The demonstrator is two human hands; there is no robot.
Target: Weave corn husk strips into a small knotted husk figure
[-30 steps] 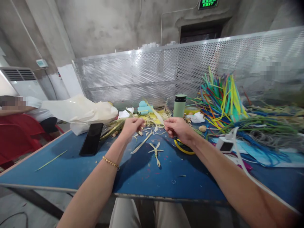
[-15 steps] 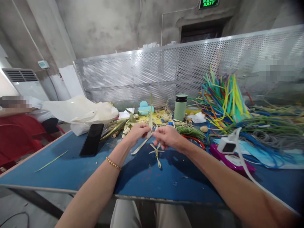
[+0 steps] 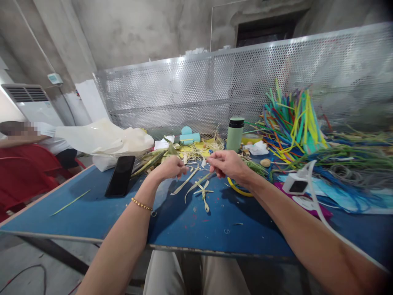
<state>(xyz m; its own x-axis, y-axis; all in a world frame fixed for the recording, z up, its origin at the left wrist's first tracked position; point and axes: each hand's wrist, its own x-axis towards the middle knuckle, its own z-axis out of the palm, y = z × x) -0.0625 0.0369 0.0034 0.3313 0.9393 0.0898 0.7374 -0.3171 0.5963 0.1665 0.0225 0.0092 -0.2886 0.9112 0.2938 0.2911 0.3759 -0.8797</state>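
My left hand and my right hand hover over the middle of the blue table, both pinched. A pale palm-leaf strip droops from my right hand's fingers toward the table. My left hand's fingers are closed on a thin piece that I cannot make out. Just below the hands lies a small woven leaf figure with crossed wings. Another loose leaf strip lies beside it.
A black phone lies at the left. A green flask, leaf scraps and a teal object stand behind the hands. Coloured strips, a white charger and a yellow ring crowd the right. A person sits at far left.
The hands, close together half a second ago with the strip standing upright, have drawn apart. The strip now hangs down from my right hand.
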